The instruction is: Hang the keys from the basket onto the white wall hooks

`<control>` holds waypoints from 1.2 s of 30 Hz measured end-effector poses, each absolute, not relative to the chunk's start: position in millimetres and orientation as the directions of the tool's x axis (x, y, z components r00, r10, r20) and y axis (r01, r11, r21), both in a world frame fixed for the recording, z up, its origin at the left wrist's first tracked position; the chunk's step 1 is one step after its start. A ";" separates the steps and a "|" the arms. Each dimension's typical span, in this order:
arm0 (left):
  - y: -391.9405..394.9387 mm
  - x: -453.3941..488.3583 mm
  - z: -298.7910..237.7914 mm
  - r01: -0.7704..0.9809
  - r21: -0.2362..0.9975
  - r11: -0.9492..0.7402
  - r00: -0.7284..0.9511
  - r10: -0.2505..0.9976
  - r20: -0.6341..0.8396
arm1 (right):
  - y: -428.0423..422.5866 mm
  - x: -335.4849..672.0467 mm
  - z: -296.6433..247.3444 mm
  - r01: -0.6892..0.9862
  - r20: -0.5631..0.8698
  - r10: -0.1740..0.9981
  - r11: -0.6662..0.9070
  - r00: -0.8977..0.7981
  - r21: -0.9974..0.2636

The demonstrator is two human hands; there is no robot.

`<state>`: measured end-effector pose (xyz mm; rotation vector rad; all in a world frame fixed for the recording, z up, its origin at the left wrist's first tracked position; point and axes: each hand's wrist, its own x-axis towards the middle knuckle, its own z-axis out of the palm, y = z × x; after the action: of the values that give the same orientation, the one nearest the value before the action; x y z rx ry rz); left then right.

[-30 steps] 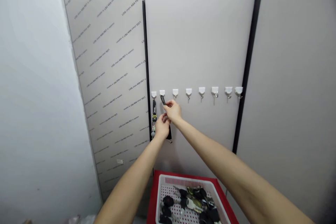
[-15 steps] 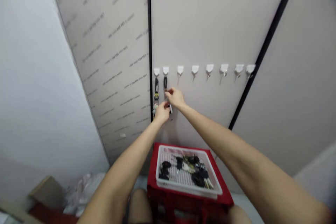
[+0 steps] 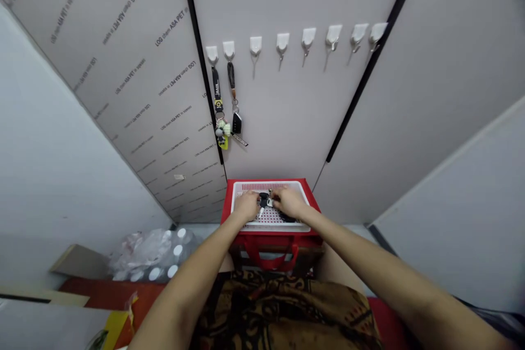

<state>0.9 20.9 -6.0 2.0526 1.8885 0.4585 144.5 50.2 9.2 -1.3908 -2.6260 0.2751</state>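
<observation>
Both of my hands are down inside a white plastic basket (image 3: 256, 227) that has slotted, perforated walls. A cluster of black and silver keys (image 3: 263, 200) lies between them. My left hand (image 3: 246, 206) has its fingers curled at the left side of this cluster. Against its right side, my right hand (image 3: 288, 201) pinches with thumb and fingers. The fingertips partly hide what each one grips. More dark keys (image 3: 287, 217) show beneath my right hand. On the wall hang a black lanyard keyring with small charms (image 3: 217, 90) and a dark strap with a car key (image 3: 237, 122).
A row of several white hooks (image 3: 283, 42) runs along the wall panel. The basket rests on a red bag (image 3: 228, 197) in front of my knees. Wrapped bottles (image 3: 178, 251) and a cardboard piece (image 3: 80, 261) stand on the left.
My hands have left the strap with the car key, which now hangs free from the second hook, and have moved down into the basket. The view has tilted downward.
</observation>
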 end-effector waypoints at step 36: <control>48.3 39.1 2.5 0.630 0.726 -0.276 0.242 0.958 0.153 | 79.6 168.3 37.8 0.237 0.054 0.851 0.206 -0.523 -0.950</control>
<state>39.1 48.3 2.5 1.9914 1.4451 0.8106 168.3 79.6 37.8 -1.0082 -1.8891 1.3291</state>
